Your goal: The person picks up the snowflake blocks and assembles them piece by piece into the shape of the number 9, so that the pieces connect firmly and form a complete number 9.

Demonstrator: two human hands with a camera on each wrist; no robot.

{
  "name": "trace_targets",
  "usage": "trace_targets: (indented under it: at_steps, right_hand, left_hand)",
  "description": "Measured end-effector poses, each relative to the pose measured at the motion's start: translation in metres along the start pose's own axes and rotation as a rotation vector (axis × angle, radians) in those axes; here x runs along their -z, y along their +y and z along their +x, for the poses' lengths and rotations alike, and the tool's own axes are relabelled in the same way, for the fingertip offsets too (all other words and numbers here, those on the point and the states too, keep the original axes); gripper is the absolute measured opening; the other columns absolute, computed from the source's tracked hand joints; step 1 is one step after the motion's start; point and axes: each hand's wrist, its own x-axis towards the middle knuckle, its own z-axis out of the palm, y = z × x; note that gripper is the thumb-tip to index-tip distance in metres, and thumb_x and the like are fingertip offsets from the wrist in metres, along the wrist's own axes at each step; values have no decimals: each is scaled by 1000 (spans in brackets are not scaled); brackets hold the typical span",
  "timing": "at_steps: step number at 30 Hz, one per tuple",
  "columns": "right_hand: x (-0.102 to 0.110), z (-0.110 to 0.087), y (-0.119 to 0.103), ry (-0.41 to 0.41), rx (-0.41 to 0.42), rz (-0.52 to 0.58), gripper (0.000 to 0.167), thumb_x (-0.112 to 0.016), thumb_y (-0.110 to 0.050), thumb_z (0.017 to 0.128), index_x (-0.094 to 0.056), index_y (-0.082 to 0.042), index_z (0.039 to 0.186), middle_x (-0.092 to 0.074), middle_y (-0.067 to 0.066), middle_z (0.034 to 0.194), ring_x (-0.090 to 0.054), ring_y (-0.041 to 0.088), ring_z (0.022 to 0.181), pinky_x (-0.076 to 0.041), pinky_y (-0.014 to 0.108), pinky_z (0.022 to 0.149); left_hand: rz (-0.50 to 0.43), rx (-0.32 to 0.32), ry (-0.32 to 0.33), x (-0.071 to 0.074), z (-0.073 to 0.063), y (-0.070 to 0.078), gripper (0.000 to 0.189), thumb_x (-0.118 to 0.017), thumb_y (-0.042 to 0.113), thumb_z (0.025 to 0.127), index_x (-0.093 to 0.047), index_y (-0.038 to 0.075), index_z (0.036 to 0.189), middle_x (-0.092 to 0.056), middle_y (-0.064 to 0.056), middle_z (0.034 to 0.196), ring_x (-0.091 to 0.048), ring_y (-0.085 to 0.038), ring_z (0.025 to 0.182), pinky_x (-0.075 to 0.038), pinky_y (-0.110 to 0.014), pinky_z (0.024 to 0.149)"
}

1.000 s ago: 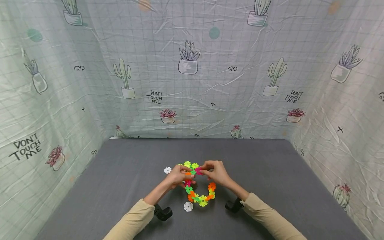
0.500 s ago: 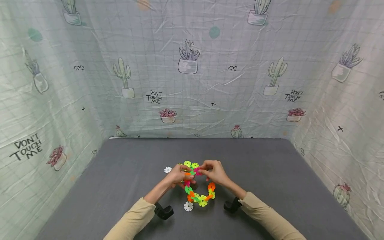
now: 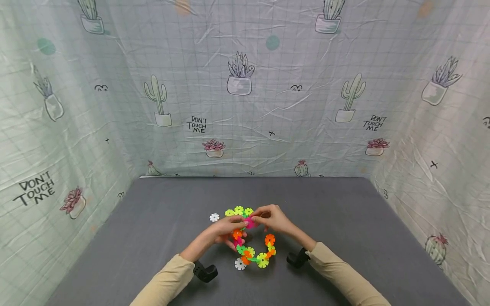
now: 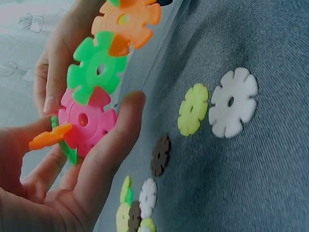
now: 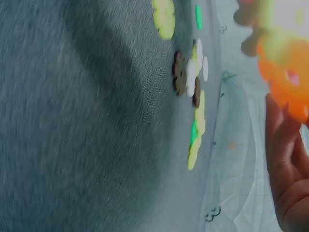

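Note:
A looped chain of notched, flower-shaped plastic discs [image 3: 262, 260] in orange, green, yellow and pink hangs between the hands. My left hand [image 3: 223, 229] holds one end; in its wrist view the thumb lies along a pink disc [image 4: 87, 120] joined to a green disc [image 4: 96, 67] and an orange disc [image 4: 126, 25]. My right hand [image 3: 274, 217] pinches a bright pink disc [image 3: 249, 222], which meets the left fingertips. Fingers partly hide how these pieces join. An orange disc [image 5: 287, 72] looms blurred in the right wrist view.
Loose white discs lie on the dark table, one [image 3: 240, 264] by the chain's near side and one [image 3: 214, 217] farther left. Yellow discs [image 3: 239, 210] sit beyond the hands. A brown disc [image 4: 160, 155] also shows. Cactus-print cloth [image 3: 245, 127] surrounds the table.
The pink disc in my right fingers has shifted slightly left and nearer. My left fingers have straightened toward it, and the chain's near side has swung a little right and nearer.

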Motion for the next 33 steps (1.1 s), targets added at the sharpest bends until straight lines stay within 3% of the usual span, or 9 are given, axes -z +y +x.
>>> trace_targets:
  at_steps: [3, 8, 12, 16, 20, 24, 28, 33]
  right_hand:
    - [1, 3, 7, -46, -30, -81, 24, -54, -22, 89, -65, -6, 103, -67, 16, 83, -61, 34, 65, -49, 26, 45]
    - [-7, 7, 16, -162, -30, -280, 22, -59, -21, 86, -66, -6, 101, -68, 9, 90, -64, 15, 71, -50, 17, 60]
    - [-15, 12, 22, -254, -3, -343, 20, -65, -20, 81, -67, -6, 96, -68, 6, 87, -62, 7, 70, -49, 15, 62]
    - [-21, 16, 25, -295, 23, -403, 17, -69, -23, 77, -66, -9, 86, -65, 4, 78, -57, 5, 62, -47, 14, 56]
    - [-26, 18, 26, -310, -3, -439, 18, -72, -24, 74, -63, -11, 82, -62, 2, 77, -51, 3, 60, -45, 14, 55]
    - [-27, 18, 27, -305, -19, -452, 22, -73, -21, 73, -61, -12, 88, -61, 2, 79, -51, 3, 63, -44, 15, 57]
    - [-25, 16, 27, -284, -14, -404, 26, -72, -16, 74, -57, -10, 94, -60, 4, 81, -53, 5, 66, -46, 16, 59]
    - [-17, 11, 26, -205, -3, -334, 17, -66, -8, 79, -57, -9, 92, -60, 5, 78, -55, 8, 67, -48, 17, 60]
  left_hand:
    - [-15, -1, -10, 5, -2, -3, 40, -49, 39, 89, -48, 7, 114, -55, -3, 75, -62, -15, 62, -54, -42, 54]
    - [-24, 14, -32, 13, -7, -5, 52, -46, 43, 89, -42, 5, 124, -55, -2, 79, -62, -14, 65, -54, -43, 57]
    - [-27, 24, -73, 17, -11, -5, 50, -47, 45, 88, -45, 5, 118, -57, -3, 78, -63, -15, 67, -54, -42, 57]
    - [-24, 36, -118, 18, -14, -4, 41, -48, 43, 88, -49, 8, 108, -57, -4, 79, -63, -15, 67, -55, -40, 56]
    - [-15, 39, -140, 18, -17, -4, 38, -47, 41, 90, -49, 8, 107, -58, -4, 79, -64, -15, 67, -55, -39, 56]
    - [-21, 34, -141, 18, -15, -6, 38, -46, 40, 91, -49, 8, 110, -58, -3, 78, -64, -16, 69, -55, -39, 56]
    - [-31, 24, -133, 17, -13, -7, 40, -46, 40, 91, -47, 8, 114, -58, -3, 78, -65, -17, 71, -55, -41, 57]
    - [-54, 23, -106, 15, -11, -8, 48, -47, 42, 90, -43, 6, 121, -56, -3, 78, -65, -17, 72, -54, -45, 61]
